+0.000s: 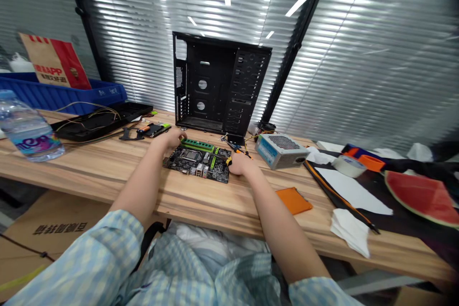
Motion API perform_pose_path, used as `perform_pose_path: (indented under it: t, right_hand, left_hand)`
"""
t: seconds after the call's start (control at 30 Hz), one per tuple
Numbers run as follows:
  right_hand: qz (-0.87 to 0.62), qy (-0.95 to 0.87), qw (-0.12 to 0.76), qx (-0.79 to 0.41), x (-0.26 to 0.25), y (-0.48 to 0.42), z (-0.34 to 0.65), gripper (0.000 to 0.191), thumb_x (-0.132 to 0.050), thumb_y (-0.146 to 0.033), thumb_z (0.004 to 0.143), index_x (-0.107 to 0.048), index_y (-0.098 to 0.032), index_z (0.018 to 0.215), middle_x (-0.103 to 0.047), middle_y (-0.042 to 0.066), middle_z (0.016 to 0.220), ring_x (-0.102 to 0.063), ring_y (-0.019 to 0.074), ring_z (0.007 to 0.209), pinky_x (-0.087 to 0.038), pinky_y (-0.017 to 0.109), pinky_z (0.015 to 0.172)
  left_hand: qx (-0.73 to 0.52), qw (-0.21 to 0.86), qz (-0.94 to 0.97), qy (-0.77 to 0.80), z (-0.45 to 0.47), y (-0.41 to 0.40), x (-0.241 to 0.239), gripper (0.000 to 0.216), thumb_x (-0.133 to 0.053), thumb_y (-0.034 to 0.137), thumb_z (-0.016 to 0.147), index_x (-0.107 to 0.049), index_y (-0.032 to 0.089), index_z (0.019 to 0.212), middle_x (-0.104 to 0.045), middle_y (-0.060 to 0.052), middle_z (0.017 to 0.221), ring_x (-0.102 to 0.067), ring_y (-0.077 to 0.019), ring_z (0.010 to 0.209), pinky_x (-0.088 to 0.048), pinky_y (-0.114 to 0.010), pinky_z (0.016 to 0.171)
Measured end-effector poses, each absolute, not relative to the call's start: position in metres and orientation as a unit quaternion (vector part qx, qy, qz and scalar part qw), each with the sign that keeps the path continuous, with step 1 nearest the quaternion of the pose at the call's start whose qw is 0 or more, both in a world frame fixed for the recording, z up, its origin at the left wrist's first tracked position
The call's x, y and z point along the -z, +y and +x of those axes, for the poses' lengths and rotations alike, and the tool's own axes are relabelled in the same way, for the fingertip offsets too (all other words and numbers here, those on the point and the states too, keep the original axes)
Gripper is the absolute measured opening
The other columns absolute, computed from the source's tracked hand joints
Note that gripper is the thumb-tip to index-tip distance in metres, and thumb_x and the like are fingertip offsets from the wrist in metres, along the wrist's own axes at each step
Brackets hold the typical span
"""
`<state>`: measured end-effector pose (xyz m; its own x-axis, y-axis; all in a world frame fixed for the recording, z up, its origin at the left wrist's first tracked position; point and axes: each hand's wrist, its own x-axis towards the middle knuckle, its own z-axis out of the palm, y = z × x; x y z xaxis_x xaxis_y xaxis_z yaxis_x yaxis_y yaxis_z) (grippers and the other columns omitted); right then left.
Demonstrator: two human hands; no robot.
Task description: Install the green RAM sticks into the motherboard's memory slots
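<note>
Now, left hand: curled, touching long green memory stick; grasp unclear.
Right hand: fisted at dark rectangular motherboard edge; hold unclear.

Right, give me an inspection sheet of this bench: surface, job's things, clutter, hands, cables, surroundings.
Surface: light wooden tabletop.
Job's things: black motherboard lying flat; green memory stick along its far edge; empty black computer case upright behind; silver power supply box to the right.
Clutter: clear plastic water bottle, orange square pad, white tape roll, crumpled white tissue, red watermelon slice.
Hands: left hand at the memory stick's left end; right hand at the motherboard's right edge; grips unclear.
Cables: thin wires looping over a black tray, far left.
Surroundings: grey window blinds, blue plastic crate, brown cardboard box below.
</note>
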<state>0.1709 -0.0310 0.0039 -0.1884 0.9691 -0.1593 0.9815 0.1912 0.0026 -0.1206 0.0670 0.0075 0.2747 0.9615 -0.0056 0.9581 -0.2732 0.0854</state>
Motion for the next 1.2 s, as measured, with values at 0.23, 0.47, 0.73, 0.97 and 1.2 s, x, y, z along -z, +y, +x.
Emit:
perform_pose_path:
  t: [0.23,0.47,0.73,0.97,1.2]
  right_hand:
    - [0.635,0.768,0.065,0.051,-0.004,-0.031,0.171,0.041,-0.058,-0.023,0.077,-0.066,-0.009,0.115,-0.066,0.021,0.117,-0.065,0.0276,0.105,-0.051,0.030,0.082]
    - [0.638,0.766,0.062,0.053,-0.005,-0.032,0.171,0.040,-0.059,-0.023,0.078,-0.066,-0.009,0.114,-0.066,0.020,0.117,-0.065,0.0281,0.104,-0.051,0.030,0.082]
    - [0.637,0.767,0.064,0.048,-0.005,-0.032,0.172,0.041,-0.058,-0.023,0.077,-0.066,-0.010,0.115,-0.066,0.020,0.116,-0.065,0.0276,0.103,-0.051,0.030,0.080]
    - [0.636,0.768,0.067,0.045,-0.002,-0.029,0.171,0.040,-0.059,-0.024,0.077,-0.067,-0.009,0.113,-0.067,0.020,0.115,-0.065,0.0275,0.103,-0.051,0.029,0.081]
    - [0.638,0.766,0.063,0.046,-0.003,-0.030,0.171,0.039,-0.059,-0.024,0.077,-0.067,-0.010,0.113,-0.067,0.020,0.114,-0.065,0.0287,0.103,-0.052,0.030,0.080]
  left_hand:
    - [-0.044,0.060,0.791,0.608,-0.119,0.062,-0.010,0.068,-0.051,0.003,0.061,-0.059,0.018,0.127,-0.066,-0.008,0.118,-0.063,-0.0177,0.103,-0.049,-0.019,0.083]
    - [-0.047,0.070,0.799,0.595,-0.121,0.066,-0.010,0.056,-0.058,0.014,0.068,-0.061,0.018,0.124,-0.065,-0.006,0.123,-0.061,-0.0179,0.109,-0.047,-0.020,0.090]
    - [-0.047,0.059,0.816,0.574,-0.122,0.074,-0.007,0.055,-0.063,0.018,0.069,-0.062,0.020,0.124,-0.064,-0.005,0.127,-0.059,-0.0191,0.114,-0.045,-0.021,0.095]
    - [-0.031,0.038,0.817,0.575,-0.121,0.075,-0.008,0.053,-0.064,0.019,0.070,-0.064,0.023,0.123,-0.066,-0.004,0.124,-0.059,-0.0193,0.112,-0.043,-0.022,0.096]
    - [-0.031,0.033,0.814,0.579,-0.120,0.074,-0.008,0.052,-0.064,0.018,0.071,-0.065,0.021,0.123,-0.066,-0.007,0.123,-0.061,-0.0208,0.108,-0.045,-0.023,0.093]
